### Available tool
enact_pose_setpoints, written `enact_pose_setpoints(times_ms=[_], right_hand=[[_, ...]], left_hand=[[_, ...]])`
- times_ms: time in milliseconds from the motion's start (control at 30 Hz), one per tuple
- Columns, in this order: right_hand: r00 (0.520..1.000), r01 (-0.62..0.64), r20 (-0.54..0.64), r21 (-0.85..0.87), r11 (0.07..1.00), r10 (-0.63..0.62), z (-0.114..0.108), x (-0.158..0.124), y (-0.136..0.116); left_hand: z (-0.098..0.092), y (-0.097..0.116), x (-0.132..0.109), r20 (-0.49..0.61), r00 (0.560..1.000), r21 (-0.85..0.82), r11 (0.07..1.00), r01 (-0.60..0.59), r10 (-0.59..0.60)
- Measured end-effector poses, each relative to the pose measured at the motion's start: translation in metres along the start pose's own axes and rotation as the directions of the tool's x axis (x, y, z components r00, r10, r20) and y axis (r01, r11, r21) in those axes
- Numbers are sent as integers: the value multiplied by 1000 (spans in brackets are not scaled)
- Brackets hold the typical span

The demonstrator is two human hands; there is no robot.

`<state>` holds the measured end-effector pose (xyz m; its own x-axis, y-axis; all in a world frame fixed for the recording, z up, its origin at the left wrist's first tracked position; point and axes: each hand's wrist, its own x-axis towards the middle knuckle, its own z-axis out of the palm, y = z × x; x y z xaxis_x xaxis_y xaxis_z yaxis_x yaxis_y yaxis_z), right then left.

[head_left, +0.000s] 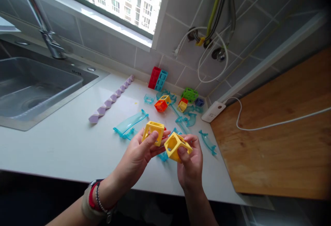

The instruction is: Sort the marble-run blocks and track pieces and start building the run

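Above the white counter, my left hand (pixel 141 153) grips a yellow open-sided toy block (pixel 160 139), the thumb pressed on its near face. Close beside it, my right hand (pixel 193 164) holds another yellow hollow block (pixel 172 144), tilted, with its round opening facing left. A narrow gap shows between the two blocks. Something small and red peeks out behind the left block, mostly hidden. Beyond my hands lie an orange-and-yellow block pair (pixel 161 106), a smaller red-and-yellow one (pixel 182 106), and a clear blue track piece (pixel 131 122).
Red and blue joined blocks (pixel 155 78) stand against the tiled wall, left of a green openwork block (pixel 189 95). A lilac zigzag strip (pixel 111 100) lies near the steel sink (pixel 49 112). At the right are a white power strip (pixel 213 112) and a wooden board (pixel 279 136).
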<state>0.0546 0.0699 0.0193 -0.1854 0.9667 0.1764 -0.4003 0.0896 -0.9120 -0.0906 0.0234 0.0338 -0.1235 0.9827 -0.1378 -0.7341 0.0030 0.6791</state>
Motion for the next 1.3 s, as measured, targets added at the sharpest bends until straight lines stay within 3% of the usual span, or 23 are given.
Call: enact_pose_setpoints(times_ms=[433,600,700,933,1133,1300], right_hand=[[979,-193,45,-108,975,198,-18,5,0],[990,-134,29,-65,989,136,-20,6,3],[978,-208,4,19,978,208,-18,6,4],[919,-392,27,189,900,394,-8,4,-3],[780,-624,225,217,751,584,-7,2,-5],[715,-697,321,261,668,621,-10,2,-2]], left_hand=[[-4,-12,1,-61,993,159,981,110,-102],[-7,-13,-1,-31,995,167,980,104,-100],[-7,-11,-1,-18,996,187,978,86,-84],[-11,-8,1,77,997,337,941,-19,-8],[-25,-12,3,159,985,387,913,-129,72],[-40,-8,5,221,973,458,874,-163,65]])
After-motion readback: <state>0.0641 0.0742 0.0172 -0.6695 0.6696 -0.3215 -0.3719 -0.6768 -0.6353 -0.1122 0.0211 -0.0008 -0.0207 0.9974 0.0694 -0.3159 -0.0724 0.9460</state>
